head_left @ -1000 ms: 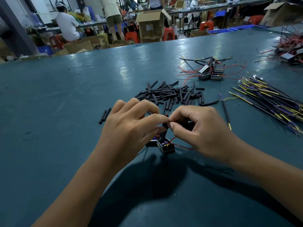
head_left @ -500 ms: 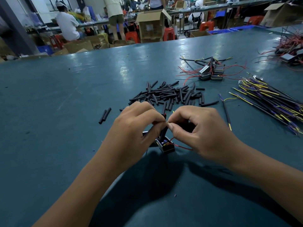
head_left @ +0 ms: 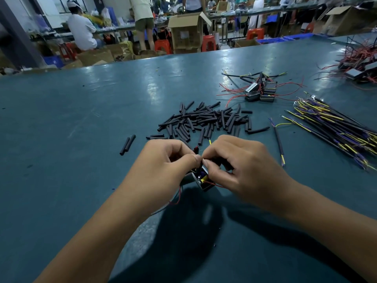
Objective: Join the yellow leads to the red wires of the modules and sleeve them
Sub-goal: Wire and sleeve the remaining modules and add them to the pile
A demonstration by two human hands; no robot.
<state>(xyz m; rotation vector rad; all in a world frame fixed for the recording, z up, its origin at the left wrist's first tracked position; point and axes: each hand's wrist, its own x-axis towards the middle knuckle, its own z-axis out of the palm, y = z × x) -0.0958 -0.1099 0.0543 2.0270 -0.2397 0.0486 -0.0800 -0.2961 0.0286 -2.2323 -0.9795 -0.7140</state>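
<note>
We see both hands meeting low over the green table point(head_left: 61, 123), fingertips pressed together at one spot. The left hand point(head_left: 163, 160) has its fingers curled, thumb and forefinger closed in a pinching grip on fine wire at the joint; the right hand point(head_left: 240, 166) pinches the same joint from the other side, its remaining fingers curled under. A yellow lead point(head_left: 210, 141) sticks up just behind the fingertips. Directly beneath the hands sits a small black module point(head_left: 204, 181), and its red wire point(head_left: 177, 199) loops down toward us. Just beyond the hands lies a heap of black sleeves point(head_left: 204, 120) — two more lie apart to the left. Further back is a cluster of modules point(head_left: 260, 91) with red wires, and to the right a bundle of leads point(head_left: 334, 127).
</note>
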